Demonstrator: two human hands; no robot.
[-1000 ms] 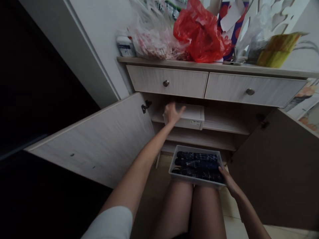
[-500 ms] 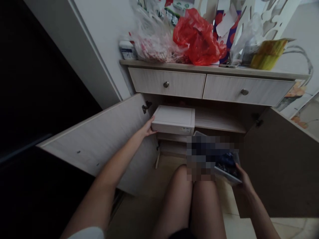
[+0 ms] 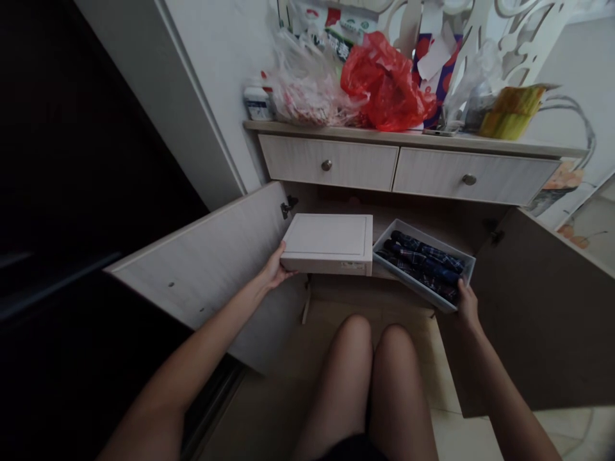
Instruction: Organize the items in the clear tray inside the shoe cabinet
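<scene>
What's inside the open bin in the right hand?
Dark plaid bundles, lying lengthwise side by side in the bin. They cover most of its floor, so whatever may lie beneath them can't be seen.

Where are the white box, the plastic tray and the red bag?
White box (image 3: 327,234): head view, on its top face.
Plastic tray (image 3: 423,287): head view, near wall.
Red bag (image 3: 384,83): head view, crumpled middle.

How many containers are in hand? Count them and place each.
2: the white box in the left hand, and, to its right, the tray of plaid bundles in the right hand.
</scene>
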